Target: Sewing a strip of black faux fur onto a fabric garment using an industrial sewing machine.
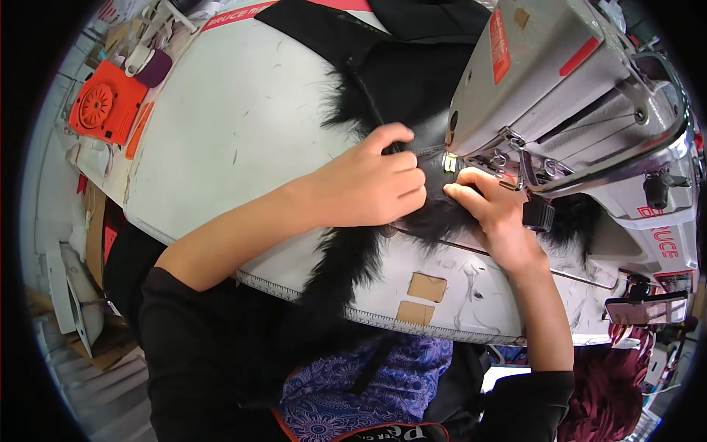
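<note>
Black fabric (pixel 420 81) with shaggy black fur trim (pixel 342 265) lies across the bed of a sewing machine (pixel 537 81). My left hand (pixel 379 180) is closed, its fingers curled on the fabric just left of the lit needle area (pixel 450 161). A dark seam or strip runs from that hand toward the presser foot. To the right of the needle, my right hand (pixel 492 206) has thumb and forefinger closed on the fur-edged fabric. What lies under both sets of fingers is partly hidden. Part of the fur trim hangs over the table's front edge.
A white table (pixel 199 147) with a ruler strip along its front edge carries two tan patches (pixel 428 287). An orange case (pixel 108 102) and a purple-and-white roll (pixel 151 66) stand at the far left. A phone (pixel 646 308) is mounted at right; maroon cloth (pixel 607 390) hangs below.
</note>
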`<action>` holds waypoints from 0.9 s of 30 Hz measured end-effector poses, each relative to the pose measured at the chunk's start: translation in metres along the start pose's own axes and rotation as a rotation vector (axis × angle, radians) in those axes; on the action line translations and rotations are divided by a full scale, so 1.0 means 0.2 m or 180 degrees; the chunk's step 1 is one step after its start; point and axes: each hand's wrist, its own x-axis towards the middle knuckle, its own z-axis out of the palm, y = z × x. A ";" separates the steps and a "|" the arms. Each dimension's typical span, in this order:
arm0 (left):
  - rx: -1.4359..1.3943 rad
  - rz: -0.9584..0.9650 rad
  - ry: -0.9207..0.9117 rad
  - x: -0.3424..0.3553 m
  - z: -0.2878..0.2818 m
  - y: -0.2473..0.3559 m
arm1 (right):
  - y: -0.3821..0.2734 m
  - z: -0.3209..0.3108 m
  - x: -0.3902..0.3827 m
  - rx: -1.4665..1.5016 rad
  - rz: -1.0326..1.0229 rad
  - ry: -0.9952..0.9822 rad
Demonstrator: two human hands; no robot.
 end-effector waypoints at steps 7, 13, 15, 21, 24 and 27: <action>-0.0082 0.0247 0.0535 -0.03 0.06 -0.03 | -0.11 -0.05 0.09 -0.0560 -0.0241 -0.0410; 0.0092 0.0039 0.0752 -0.03 0.08 -0.06 | -0.02 0.03 0.02 -0.0133 -0.0042 0.0038; -0.0100 0.0018 0.0856 -0.02 0.09 -0.06 | -0.05 -0.02 0.05 0.0185 -0.0103 -0.0035; -0.0668 -0.0139 0.0751 -0.02 0.10 -0.07 | -0.03 -0.01 0.02 0.0214 -0.0129 -0.0038; -0.0811 -0.0286 0.0608 -0.03 0.12 -0.09 | -0.02 0.03 0.00 0.0900 0.0335 0.0274; -0.1336 -0.0609 0.0464 -0.04 0.11 -0.10 | -0.10 -0.04 0.06 0.0899 0.0582 -0.0118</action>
